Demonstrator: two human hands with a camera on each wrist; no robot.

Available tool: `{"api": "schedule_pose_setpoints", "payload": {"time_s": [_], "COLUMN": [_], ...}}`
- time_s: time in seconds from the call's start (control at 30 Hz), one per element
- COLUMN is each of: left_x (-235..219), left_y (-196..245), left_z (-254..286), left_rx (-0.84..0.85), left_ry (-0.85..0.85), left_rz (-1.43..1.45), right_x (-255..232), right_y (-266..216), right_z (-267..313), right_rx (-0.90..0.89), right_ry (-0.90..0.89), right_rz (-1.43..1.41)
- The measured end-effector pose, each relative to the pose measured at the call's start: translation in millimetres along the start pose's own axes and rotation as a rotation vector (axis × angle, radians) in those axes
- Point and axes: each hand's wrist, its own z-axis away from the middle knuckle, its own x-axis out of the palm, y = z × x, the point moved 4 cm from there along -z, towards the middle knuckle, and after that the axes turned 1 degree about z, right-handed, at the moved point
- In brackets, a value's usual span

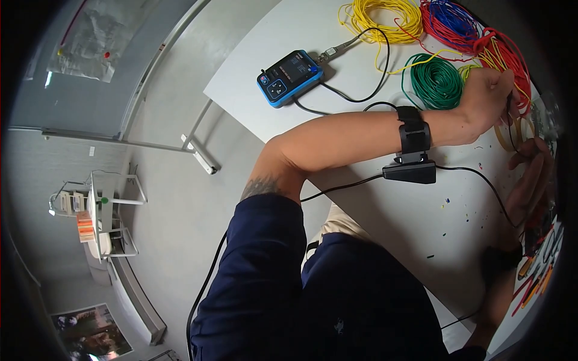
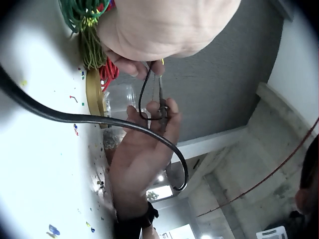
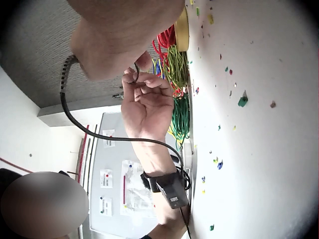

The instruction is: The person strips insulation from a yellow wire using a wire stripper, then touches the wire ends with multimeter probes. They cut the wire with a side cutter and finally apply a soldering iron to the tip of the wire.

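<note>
My left hand (image 1: 487, 102) is raised past the wire coils at the table's right side, pinching a thin black lead (image 2: 141, 97) between its fingertips. The lead curves down to a slim grey probe (image 2: 162, 107), which my right hand (image 2: 142, 154) holds in its fingers just below. The probe's narrow tip points up at the left fingertips, with a speck of yellow beside them. In the right wrist view the left hand (image 3: 149, 109) has its palm showing and fingers bent, while the back of my right hand (image 3: 124, 37) covers most of the probe. A ribbed black cable (image 3: 65, 84) emerges beside it.
A handheld oscilloscope (image 1: 292, 78) with a black cable lies on the white table (image 1: 373, 90). Yellow (image 1: 385, 18), green (image 1: 436, 81) and red wire coils stand beyond. A tape roll (image 2: 94, 99), a clear container (image 2: 119, 97) and scattered wire scraps are near the hands.
</note>
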Motion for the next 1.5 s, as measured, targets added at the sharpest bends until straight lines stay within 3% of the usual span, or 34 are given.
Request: {"api": "schedule_pose_setpoints", "payload": {"time_s": [1.23,1.5], "left_x": [1.8,4.0], "left_y": [-0.8,-1.1], "left_z": [6.1,11.7], "left_rx": [0.001,-0.078], "left_ry": [-0.039,-0.062], "left_rz": [-0.005,-0.003], "right_x": [0.9,0.8], "right_y": [11.8,6.7], "right_z": [-1.4,-0.6], "right_rx": [-0.015,0.011], "right_ry": [0.016,0.015], "right_rz": [-0.049,-0.063]}}
